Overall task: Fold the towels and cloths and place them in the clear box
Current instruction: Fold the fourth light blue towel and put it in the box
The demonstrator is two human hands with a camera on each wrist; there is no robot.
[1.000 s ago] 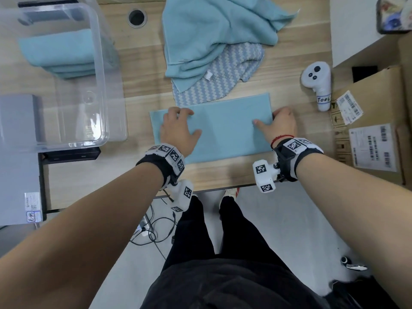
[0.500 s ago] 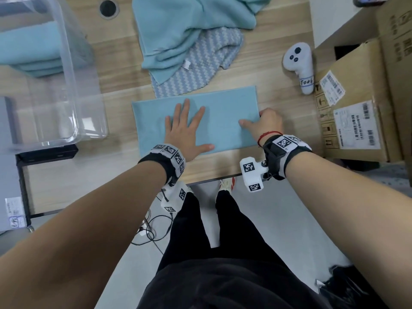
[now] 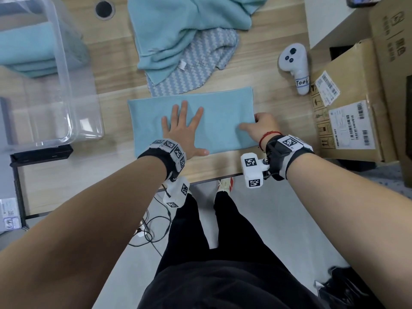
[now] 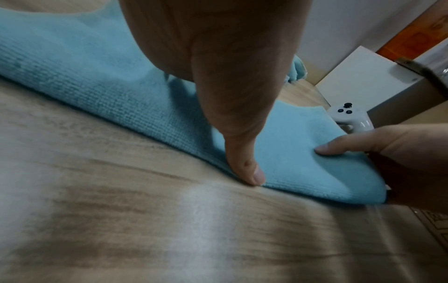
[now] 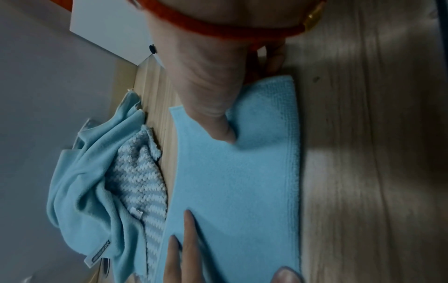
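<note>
Right hand (image 3: 264, 126) grip pinches the folded light-blue microfibre cloth (image 3: 223, 112) at its end, left hand (image 3: 184, 128) spread flat, likely anchoring the next fold.

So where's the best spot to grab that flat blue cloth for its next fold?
Probably the right short edge of the folded blue cloth, approached from the right. It lies flat, so only an edge can be pinched; the right hand already holds that end, thumb on top, while the left hand presses flat mid-cloth as an anchor.

head: top-down, far | wrists: low, close | shared: blue cloth (image 3: 218, 121)
</note>
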